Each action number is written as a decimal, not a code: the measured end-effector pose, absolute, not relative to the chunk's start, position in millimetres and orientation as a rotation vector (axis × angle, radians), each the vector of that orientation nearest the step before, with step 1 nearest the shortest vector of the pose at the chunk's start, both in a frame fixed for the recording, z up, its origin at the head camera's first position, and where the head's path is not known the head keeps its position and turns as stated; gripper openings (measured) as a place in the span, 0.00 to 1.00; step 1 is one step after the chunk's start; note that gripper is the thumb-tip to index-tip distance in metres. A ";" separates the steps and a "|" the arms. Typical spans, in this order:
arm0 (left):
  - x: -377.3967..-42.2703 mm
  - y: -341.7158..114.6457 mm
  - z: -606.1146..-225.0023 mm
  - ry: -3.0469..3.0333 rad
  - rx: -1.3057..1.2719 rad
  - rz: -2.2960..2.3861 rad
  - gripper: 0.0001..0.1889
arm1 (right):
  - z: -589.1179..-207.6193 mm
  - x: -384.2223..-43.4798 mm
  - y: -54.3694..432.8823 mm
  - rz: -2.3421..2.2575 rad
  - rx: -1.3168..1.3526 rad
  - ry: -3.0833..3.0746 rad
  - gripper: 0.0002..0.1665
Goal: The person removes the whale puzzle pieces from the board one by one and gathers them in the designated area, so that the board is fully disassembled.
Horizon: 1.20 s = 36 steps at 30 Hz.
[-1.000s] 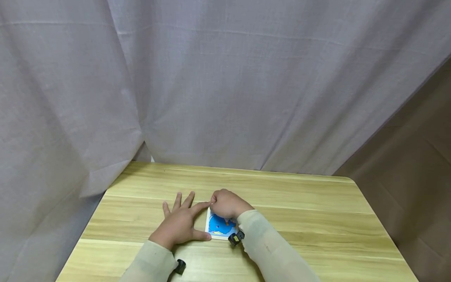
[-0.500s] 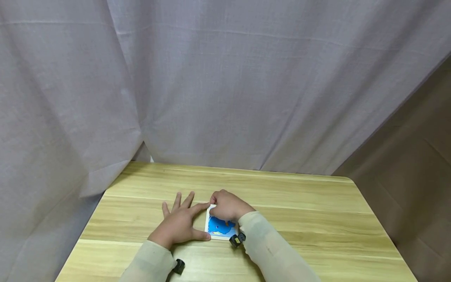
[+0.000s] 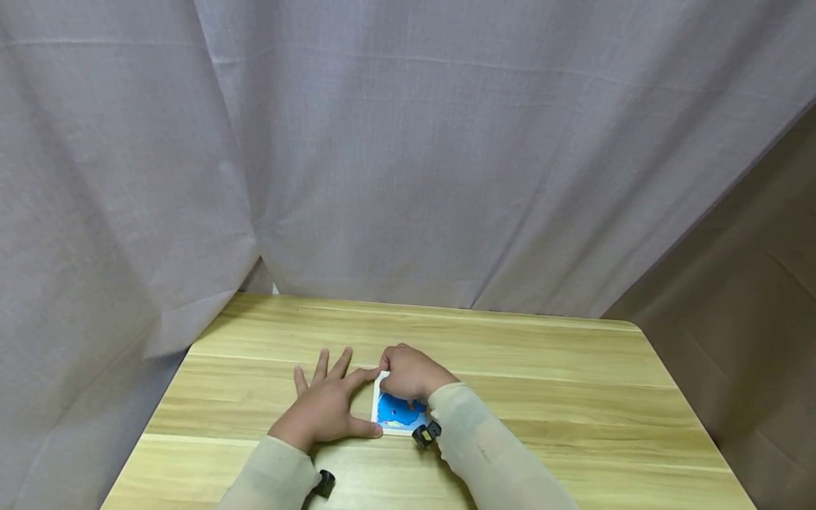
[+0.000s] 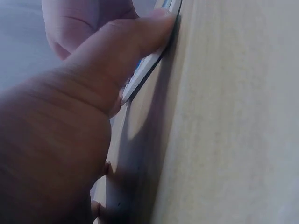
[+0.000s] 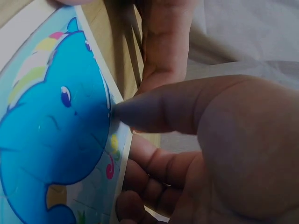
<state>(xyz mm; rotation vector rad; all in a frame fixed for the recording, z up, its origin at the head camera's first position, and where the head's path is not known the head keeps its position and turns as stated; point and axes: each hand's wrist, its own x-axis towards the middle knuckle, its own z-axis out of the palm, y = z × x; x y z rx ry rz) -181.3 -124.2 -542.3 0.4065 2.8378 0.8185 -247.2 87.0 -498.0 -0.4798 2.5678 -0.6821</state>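
Note:
A small square picture puzzle (image 3: 397, 412) with a white border lies on the wooden table, showing a blue cartoon sea animal. Faint seams cross the picture (image 5: 70, 121) in the right wrist view. My left hand (image 3: 325, 409) is spread flat at its left side, forefinger at the far left corner and thumb on the near left one. Seen from the left wrist, that thumb (image 4: 140, 35) presses on the board's pale edge (image 4: 145, 74). My right hand (image 3: 414, 372) pinches the far edge: the thumb (image 5: 154, 109) lies on the picture, the other fingers curl past the border.
The light wood table (image 3: 542, 382) extends around both hands. Behind it hangs a grey curtain (image 3: 408, 177), with a darker brown cloth (image 3: 752, 340) at the right. Each sleeve has a small black camera (image 3: 426, 433) at the wrist.
The right hand's fingers have shifted slightly at the far edge, so more of the puzzle's far left corner shows. The left hand and the puzzle have stayed in place.

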 end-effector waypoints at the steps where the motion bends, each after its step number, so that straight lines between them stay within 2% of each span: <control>1: -181.2 -124.3 -542.2 2.835 0.405 0.817 0.53 | -498.5 -247.2 86.8 -0.696 -0.475 2.556 0.03; 6: -180.3 -125.1 -539.8 2.806 0.396 0.821 0.50 | -500.7 -247.2 86.5 -0.752 -0.463 2.516 0.11; 16: -178.3 -124.3 -538.0 2.791 0.377 0.806 0.43 | -501.8 -243.8 91.6 -0.765 -0.498 2.595 0.06; 29: -177.4 -120.1 -535.9 2.810 0.355 0.801 0.43 | -499.9 -235.4 92.4 -0.625 -0.651 2.724 0.10; 36: -175.6 -120.4 -534.0 2.805 0.348 0.822 0.43 | -502.5 -233.6 85.3 -0.497 -0.617 2.840 0.10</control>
